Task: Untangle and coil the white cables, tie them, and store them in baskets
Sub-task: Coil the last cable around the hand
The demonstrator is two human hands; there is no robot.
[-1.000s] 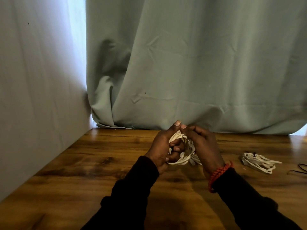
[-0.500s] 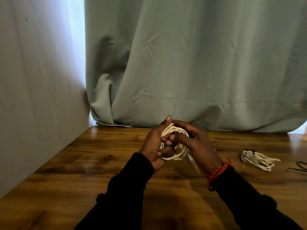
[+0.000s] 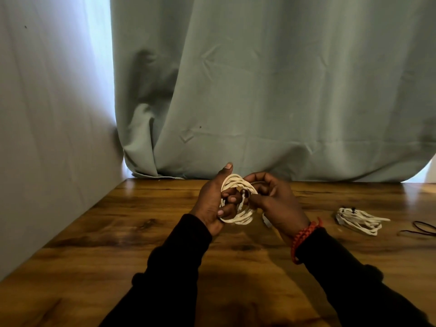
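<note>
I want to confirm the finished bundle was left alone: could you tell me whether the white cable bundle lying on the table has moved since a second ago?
No. The white cable bundle lies in the same spot on the table, beside the dark loop.

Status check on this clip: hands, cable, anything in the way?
Left hand grips white cable coil above table. Right hand pinches a tie at the coil. Second bundle lies right, clear. No basket in view.

Both hands (image 3: 245, 201) around white cable coil (image 3: 238, 217) above table (image 3: 118, 232)
</note>
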